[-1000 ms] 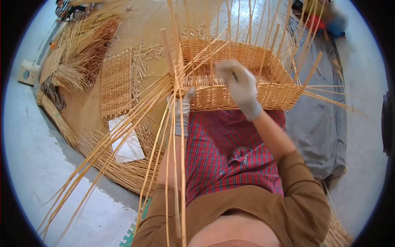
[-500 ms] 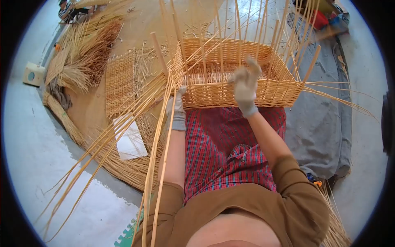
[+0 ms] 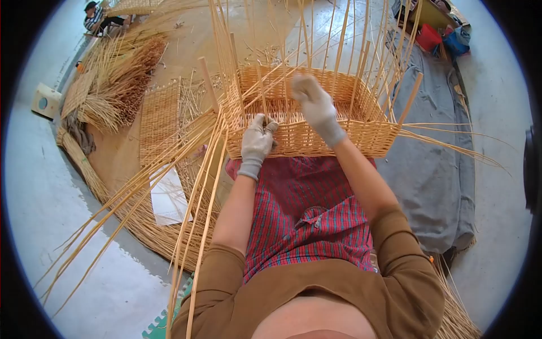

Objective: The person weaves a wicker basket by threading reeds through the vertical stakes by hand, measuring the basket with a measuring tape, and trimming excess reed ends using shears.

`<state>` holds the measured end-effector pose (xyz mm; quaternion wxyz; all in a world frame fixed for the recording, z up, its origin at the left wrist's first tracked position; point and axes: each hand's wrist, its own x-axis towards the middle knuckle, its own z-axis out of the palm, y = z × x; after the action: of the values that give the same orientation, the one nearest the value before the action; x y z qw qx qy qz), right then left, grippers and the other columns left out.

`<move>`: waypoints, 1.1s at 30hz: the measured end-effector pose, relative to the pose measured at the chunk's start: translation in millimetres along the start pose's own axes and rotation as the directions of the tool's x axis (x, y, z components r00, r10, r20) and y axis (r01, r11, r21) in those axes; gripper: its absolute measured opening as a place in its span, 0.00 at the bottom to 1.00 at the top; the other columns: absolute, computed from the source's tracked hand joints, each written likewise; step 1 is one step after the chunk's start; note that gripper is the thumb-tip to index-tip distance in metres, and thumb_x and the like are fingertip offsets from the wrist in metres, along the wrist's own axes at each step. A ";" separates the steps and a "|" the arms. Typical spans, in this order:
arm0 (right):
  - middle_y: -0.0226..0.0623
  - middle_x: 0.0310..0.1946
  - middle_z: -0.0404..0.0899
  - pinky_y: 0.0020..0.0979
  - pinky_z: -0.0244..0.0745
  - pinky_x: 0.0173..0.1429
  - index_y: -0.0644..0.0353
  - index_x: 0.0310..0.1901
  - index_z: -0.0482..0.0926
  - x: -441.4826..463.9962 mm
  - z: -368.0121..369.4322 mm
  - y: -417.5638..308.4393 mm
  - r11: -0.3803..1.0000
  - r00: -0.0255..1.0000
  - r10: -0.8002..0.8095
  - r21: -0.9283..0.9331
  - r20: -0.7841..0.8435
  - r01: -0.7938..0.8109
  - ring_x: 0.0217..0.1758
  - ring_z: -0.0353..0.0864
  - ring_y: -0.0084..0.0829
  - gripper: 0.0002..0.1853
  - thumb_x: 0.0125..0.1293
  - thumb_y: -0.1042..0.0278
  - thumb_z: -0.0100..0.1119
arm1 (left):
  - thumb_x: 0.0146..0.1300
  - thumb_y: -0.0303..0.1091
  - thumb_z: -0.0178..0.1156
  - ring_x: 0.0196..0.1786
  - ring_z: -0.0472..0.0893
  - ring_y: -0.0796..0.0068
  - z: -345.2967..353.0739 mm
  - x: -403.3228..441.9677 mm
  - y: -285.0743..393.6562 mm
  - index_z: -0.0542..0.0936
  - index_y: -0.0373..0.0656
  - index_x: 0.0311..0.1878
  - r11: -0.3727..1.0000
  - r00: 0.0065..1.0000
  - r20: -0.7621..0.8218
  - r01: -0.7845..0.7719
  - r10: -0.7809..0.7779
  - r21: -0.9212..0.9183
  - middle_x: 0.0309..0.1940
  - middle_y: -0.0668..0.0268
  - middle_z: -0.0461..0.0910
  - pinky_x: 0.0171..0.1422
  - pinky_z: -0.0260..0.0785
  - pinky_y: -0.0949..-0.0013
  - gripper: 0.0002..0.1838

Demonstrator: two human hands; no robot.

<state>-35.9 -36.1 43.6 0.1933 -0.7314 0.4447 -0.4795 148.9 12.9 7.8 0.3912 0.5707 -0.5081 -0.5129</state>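
Observation:
A rectangular wicker basket (image 3: 316, 143) sits in front of my lap, its long wall facing me and thin upright stakes (image 3: 339, 48) rising from its rim. My left hand (image 3: 258, 142), in a grey-white work glove, is closed over the near rim, left of the middle. My gloved right hand (image 3: 317, 106) is raised above the rim to its right. Its fingers are curled in, slightly blurred, and what they hold cannot be made out. A thick wooden corner post (image 3: 209, 85) leans at the left, another post (image 3: 410, 99) at the right. Long loose willow rods (image 3: 195, 212) trail from the left corner toward me.
Left on the floor lie a woven panel (image 3: 159, 121), piled rods (image 3: 121, 85) and a white sheet (image 3: 169, 198). A grey cloth (image 3: 426, 186) covers something at the right, near a red container (image 3: 429, 37). Another person (image 3: 101, 20) sits at the far left.
My left hand has moved right from the basket's left corner along the near rim. My right hand has shifted left and its fingers have curled. The basket appears slightly lower and further left.

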 end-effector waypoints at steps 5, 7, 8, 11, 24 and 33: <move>0.51 0.75 0.59 0.36 0.75 0.62 0.33 0.79 0.47 85.0 20.3 -10.5 0.952 0.990 0.080 -0.285 -0.117 -0.111 0.63 0.77 0.32 0.44 0.68 0.73 0.60 | 0.73 0.38 0.59 0.18 0.79 0.78 -4.7 10.1 -3.8 0.74 0.40 0.37 0.990 0.993 -0.044 0.105 -0.109 -0.090 0.24 0.67 0.77 0.18 0.69 0.71 0.12; 0.49 0.58 0.75 0.36 0.80 0.51 0.42 0.74 0.54 29.4 -20.2 -53.0 0.967 0.963 0.227 0.148 -0.147 -0.205 0.49 0.83 0.33 0.34 0.71 0.70 0.57 | 0.72 0.35 0.60 0.17 0.79 0.78 -6.2 12.3 -10.0 0.74 0.40 0.37 0.988 0.995 -0.011 0.102 -0.104 -0.115 0.24 0.68 0.76 0.18 0.69 0.72 0.10; 0.46 0.49 0.82 0.35 0.82 0.45 0.47 0.71 0.57 -16.8 -29.9 4.5 0.987 0.947 -0.047 0.133 -0.318 0.094 0.41 0.85 0.32 0.29 0.73 0.68 0.55 | 0.71 0.33 0.61 0.17 0.79 0.78 -5.9 8.5 -0.7 0.73 0.41 0.36 0.985 0.992 0.002 0.127 -0.127 -0.120 0.24 0.69 0.76 0.17 0.69 0.72 0.09; 0.38 0.32 0.83 0.31 0.79 0.33 0.56 0.58 0.67 -92.9 -40.4 23.6 0.692 0.817 0.513 0.691 -0.264 -0.211 0.27 0.82 0.30 0.13 0.77 0.63 0.50 | 0.69 0.33 0.63 0.18 0.79 0.79 2.5 5.6 18.2 0.72 0.42 0.35 0.980 0.992 0.005 0.123 -0.124 -0.154 0.25 0.70 0.76 0.15 0.68 0.72 0.10; 0.39 0.38 0.86 0.20 0.73 0.24 0.57 0.47 0.76 -117.7 -90.2 42.5 0.617 0.722 0.662 0.693 -0.201 -0.373 0.27 0.80 0.23 0.05 0.74 0.69 0.56 | 0.65 0.45 0.69 0.23 0.68 0.82 9.6 9.0 35.2 0.77 0.44 0.38 0.944 0.964 -0.129 0.194 -0.234 -0.266 0.27 0.69 0.78 0.30 0.67 0.73 0.16; 0.47 0.66 0.71 0.32 0.82 0.58 0.56 0.65 0.68 -13.1 -70.7 26.2 0.947 0.946 0.138 0.319 -0.293 -0.040 0.59 0.82 0.40 0.23 0.69 0.82 0.51 | 0.74 0.51 0.50 0.50 0.80 0.45 80.9 31.3 7.8 0.77 0.40 0.50 0.821 0.957 0.290 -0.168 0.003 0.546 0.49 0.51 0.82 0.59 0.70 0.51 0.22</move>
<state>-111.8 -28.8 51.0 0.2543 -0.5862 0.4221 -0.6431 66.7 -13.2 -4.1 0.1528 0.5600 -0.7117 -0.3957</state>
